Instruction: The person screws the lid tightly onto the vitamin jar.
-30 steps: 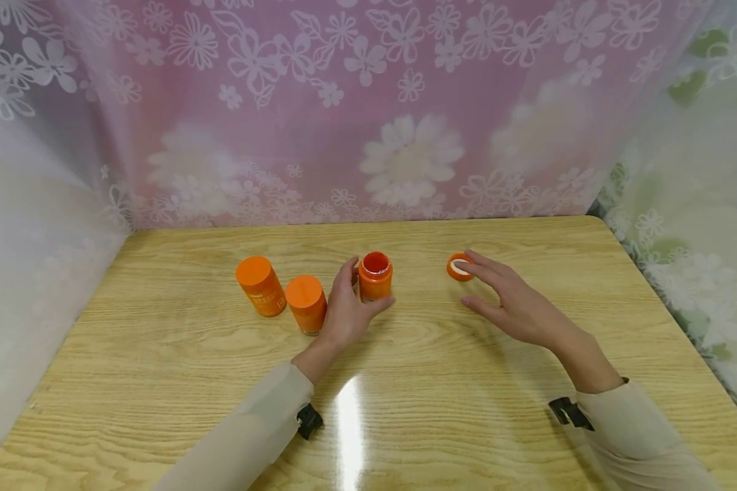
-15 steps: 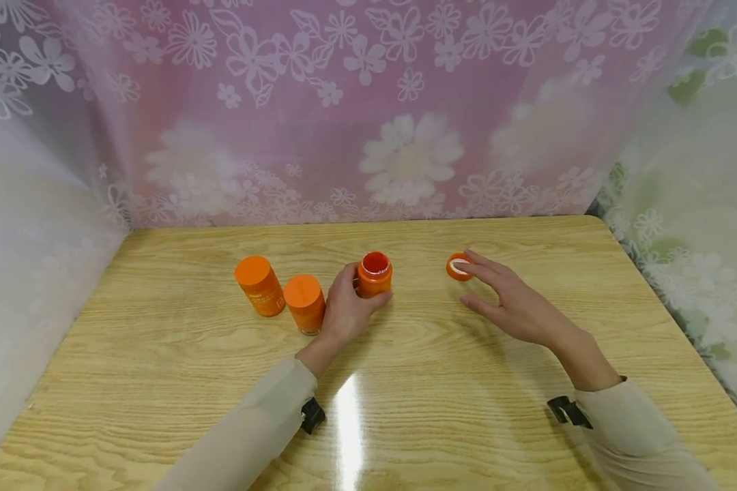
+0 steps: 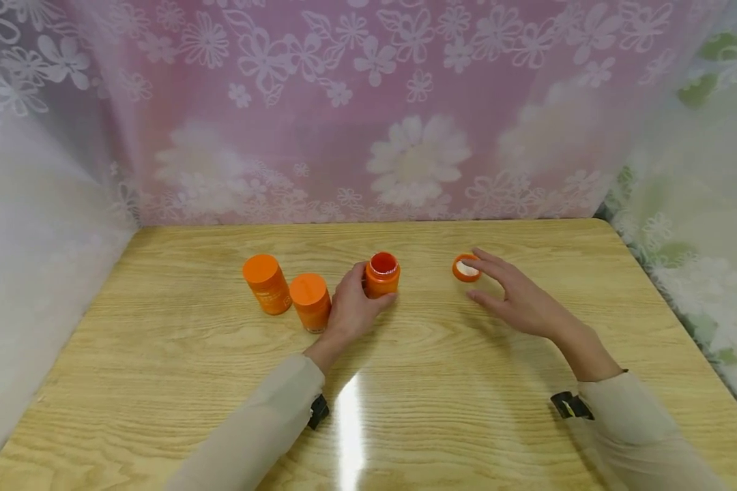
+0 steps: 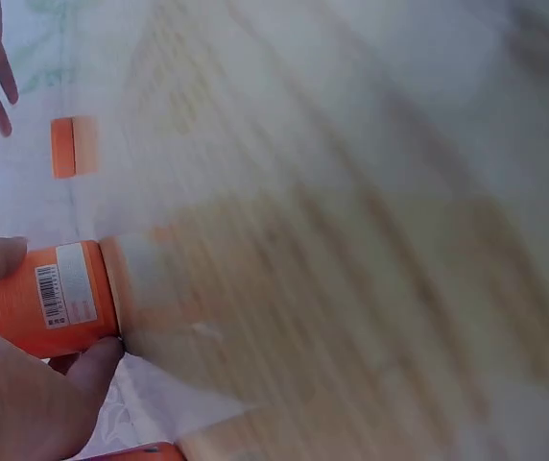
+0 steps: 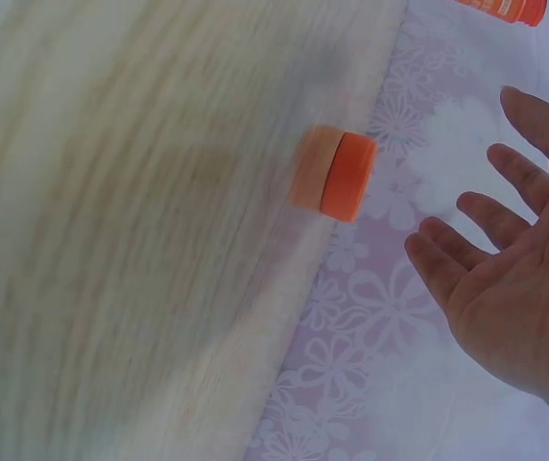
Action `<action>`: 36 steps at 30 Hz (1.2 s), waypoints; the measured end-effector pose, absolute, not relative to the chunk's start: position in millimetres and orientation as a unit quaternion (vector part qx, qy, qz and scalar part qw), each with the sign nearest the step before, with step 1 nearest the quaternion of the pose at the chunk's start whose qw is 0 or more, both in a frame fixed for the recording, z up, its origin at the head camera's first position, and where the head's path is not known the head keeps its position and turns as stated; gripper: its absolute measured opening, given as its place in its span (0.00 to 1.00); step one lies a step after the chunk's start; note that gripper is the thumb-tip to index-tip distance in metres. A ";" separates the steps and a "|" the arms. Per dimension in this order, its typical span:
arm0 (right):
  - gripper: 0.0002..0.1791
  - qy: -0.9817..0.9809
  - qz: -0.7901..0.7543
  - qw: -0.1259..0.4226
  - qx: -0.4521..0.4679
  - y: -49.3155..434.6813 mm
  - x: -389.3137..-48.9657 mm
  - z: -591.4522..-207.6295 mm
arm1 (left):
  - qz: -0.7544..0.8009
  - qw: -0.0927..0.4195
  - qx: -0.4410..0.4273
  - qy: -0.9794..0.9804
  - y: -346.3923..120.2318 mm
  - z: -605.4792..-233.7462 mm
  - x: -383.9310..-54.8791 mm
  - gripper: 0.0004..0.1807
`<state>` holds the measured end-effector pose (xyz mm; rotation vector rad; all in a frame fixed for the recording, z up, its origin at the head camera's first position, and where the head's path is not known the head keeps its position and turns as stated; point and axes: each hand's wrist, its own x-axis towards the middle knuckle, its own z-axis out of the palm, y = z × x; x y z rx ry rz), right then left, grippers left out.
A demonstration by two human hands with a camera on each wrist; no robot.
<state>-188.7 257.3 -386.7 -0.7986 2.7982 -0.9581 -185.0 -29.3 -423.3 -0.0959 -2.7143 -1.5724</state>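
Note:
An uncapped orange jar [image 3: 382,285] stands on the table, its mouth facing up and its inside reddish. My left hand [image 3: 351,310] grips it from the left, thumb across the near side and fingers round the far side. A barcode label [image 4: 67,288] shows on the jar in the left wrist view. To the right, the jar's orange lid [image 3: 465,277] lies upside down, white lining upward. My right hand [image 3: 525,303] is over the table beside it, fingers spread and holding nothing. In the right wrist view the fingertips stand apart from the lid [image 5: 349,178].
Two more orange jars with their lids on, one nearer [image 3: 310,305] and one farther left [image 3: 267,286], stand left of my left hand. The nearer one is right beside that hand. A floral curtain [image 3: 417,164] hangs behind the wooden table's [image 3: 430,389] back edge.
My left hand has drawn its thumb and fingers in closer round the uncapped jar. The head view has shifted slightly; the right hand stays over the lid's side.

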 end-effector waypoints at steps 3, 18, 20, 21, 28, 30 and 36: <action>0.30 0.914 -0.313 0.043 -0.254 257.9 -194.0 -386.9 | -0.492 0.000 -0.038 -0.870 -29.0 -424.9 -185.8 0.32; 0.33 0.935 -0.250 0.077 -0.241 251.1 -235.0 -397.3 | -0.467 -0.004 -0.043 -0.883 -31.6 -421.8 -186.6 0.33; 0.33 0.940 -0.230 0.078 -0.239 249.0 -238.7 -398.6 | -0.462 -0.002 -0.042 -0.886 -32.0 -421.8 -186.3 0.33; 0.34 0.943 -0.221 0.078 -0.237 247.8 -240.0 -399.1 | -0.459 -0.001 -0.042 -0.887 -32.3 -421.8 -186.1 0.33; 0.37 0.954 -0.176 0.094 -0.222 244.3 -243.5 -399.0 | -0.452 0.001 -0.045 -0.891 -31.8 -422.9 -185.8 0.33; 0.37 0.953 -0.176 0.103 -0.225 244.1 -244.4 -398.9 | -0.451 0.000 -0.045 -0.891 -31.9 -423.2 -185.9 0.33; 0.32 0.949 -0.182 0.114 -0.233 242.8 -248.4 -398.0 | -0.451 0.003 -0.042 -0.891 -33.8 -424.1 -186.1 0.34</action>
